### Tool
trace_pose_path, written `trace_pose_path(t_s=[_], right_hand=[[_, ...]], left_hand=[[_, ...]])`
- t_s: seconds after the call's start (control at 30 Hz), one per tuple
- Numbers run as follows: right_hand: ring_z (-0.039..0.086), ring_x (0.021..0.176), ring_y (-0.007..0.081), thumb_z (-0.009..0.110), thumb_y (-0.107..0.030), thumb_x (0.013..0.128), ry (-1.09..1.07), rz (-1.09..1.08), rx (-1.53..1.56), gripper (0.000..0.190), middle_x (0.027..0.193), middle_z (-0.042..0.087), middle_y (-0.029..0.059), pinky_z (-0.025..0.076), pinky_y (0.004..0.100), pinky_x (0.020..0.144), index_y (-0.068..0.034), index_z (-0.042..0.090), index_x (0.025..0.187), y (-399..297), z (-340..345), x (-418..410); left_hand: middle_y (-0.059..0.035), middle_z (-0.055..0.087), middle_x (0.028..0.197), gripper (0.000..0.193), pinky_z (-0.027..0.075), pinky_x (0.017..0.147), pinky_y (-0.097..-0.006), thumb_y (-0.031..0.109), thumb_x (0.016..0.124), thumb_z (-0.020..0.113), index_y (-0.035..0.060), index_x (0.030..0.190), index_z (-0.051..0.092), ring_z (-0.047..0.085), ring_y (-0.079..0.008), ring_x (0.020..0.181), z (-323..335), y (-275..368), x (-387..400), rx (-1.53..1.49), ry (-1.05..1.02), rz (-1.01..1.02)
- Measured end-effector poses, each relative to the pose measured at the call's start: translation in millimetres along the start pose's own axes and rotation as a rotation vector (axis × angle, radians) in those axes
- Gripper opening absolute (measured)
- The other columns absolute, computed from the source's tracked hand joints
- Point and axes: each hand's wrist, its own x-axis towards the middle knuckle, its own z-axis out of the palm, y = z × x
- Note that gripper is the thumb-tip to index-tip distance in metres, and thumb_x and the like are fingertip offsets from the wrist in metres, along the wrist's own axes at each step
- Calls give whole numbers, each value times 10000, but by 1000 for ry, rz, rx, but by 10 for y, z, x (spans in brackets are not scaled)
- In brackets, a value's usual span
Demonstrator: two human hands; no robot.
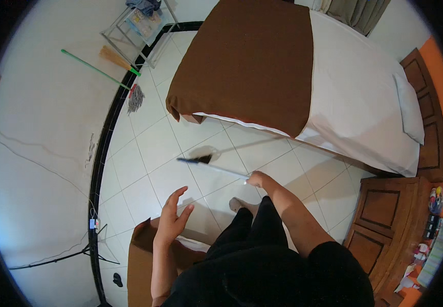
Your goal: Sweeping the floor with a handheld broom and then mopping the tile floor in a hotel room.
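Observation:
My right hand grips the pale handle of a broom. The broom is held aslant over the tiled floor, its dark bristles at the far end, left of the hand. I cannot tell whether the bristles touch the tiles. Nothing is in my left hand, which hovers with fingers apart. Beneath and beside that hand lies a brown cover over what looks like a second bed, partly hidden by my arm and body.
A bed with a brown blanket and white sheet stands ahead. At the left wall are a mop, another broom, a metal rack and a black stand. A wooden cabinet is at right.

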Motion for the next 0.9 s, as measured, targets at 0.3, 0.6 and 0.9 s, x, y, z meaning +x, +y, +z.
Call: trace_pose_path(t_s=[0.3, 0.6, 0.9], right_hand=[[506, 712, 318, 446, -338, 703, 238, 257, 34, 367, 725, 524, 194, 397, 376, 625, 17, 497, 781, 1474, 639, -2037], [432, 428, 187, 497, -73, 548, 112, -327, -227, 81, 440, 410, 98, 354, 299, 407, -35, 436, 584, 2626, 850, -1710], [347, 412, 82, 462, -62, 661, 171, -662, 935, 105, 477, 341, -9, 319, 195, 387, -55, 392, 583, 663, 1527, -922]], left_hand=[[-151, 441, 998, 359, 319, 795, -311, 125, 706, 507, 27, 1030, 386, 404, -274, 950, -116, -108, 14, -75, 103, 98], [-154, 447, 988, 342, 323, 789, -320, 138, 708, 501, 27, 1015, 398, 409, -286, 938, -110, -67, -34, -79, 133, 169], [-142, 440, 1009, 345, 314, 806, -308, 110, 707, 497, 10, 1021, 395, 402, -250, 963, 195, 429, -385, -89, 113, 215]])
